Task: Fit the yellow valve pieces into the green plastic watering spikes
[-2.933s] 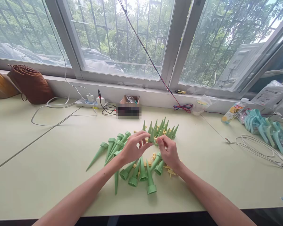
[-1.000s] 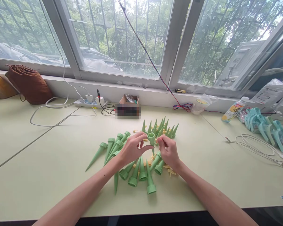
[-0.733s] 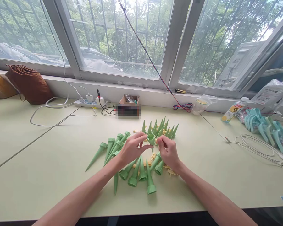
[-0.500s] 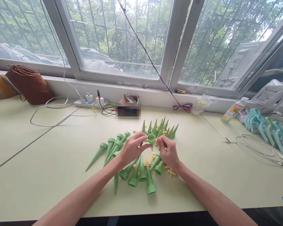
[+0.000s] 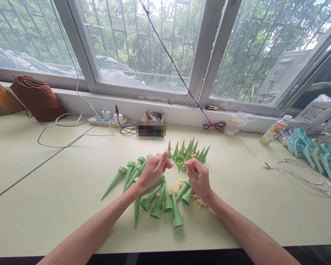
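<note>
1. left hand: fingers curled, apart from the green cone; cannot tell if holding anything.
2. right hand: pinched on a yellow peg.
3. the cone is between both hands, mouth up.

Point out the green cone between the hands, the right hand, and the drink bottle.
Green cone (image 5: 179,161), head view: its open wide end.
Right hand (image 5: 199,177), head view: back of the hand.
Drink bottle (image 5: 276,130), head view: its printed label.
</note>
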Demonstrator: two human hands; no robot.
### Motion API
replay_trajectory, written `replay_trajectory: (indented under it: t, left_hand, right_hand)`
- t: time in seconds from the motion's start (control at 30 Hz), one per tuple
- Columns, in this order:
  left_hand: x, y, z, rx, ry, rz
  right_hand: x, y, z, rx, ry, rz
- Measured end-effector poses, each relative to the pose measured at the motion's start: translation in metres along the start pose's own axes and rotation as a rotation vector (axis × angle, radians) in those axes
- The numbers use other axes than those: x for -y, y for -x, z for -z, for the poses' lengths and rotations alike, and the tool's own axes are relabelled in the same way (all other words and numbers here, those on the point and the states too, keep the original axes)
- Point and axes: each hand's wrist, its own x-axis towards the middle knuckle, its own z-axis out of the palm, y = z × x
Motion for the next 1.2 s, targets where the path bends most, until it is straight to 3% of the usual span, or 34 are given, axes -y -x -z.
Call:
replay_trajectory:
  t: [0.17, 0.27, 0.5, 0.9, 1.2]
  left_hand:
    - [-0.007, 0.0, 0.004, 0.4, 0.243, 0.283]
    - [-0.008, 0.001, 0.006, 0.506, 0.295, 0.331]
    - [0.0, 0.001, 0.004, 0.544, 0.343, 0.32]
    - [-0.001, 0.002, 0.003, 0.504, 0.333, 0.296]
    - [0.002, 0.001, 0.005, 0.477, 0.298, 0.182]
  right_hand:
    - [0.0, 0.0, 0.0, 0.016, 0.004, 0.074]
    - [0.0, 0.001, -0.001, 0.046, 0.013, 0.096]
    - [0.0, 0.001, -0.001, 0.044, -0.01, 0.039]
    - [0.002, 0.0, 0.0, 0.05, -0.021, 0.01]
    - [0.0, 0.0, 0.0, 0.063, -0.018, -0.025]
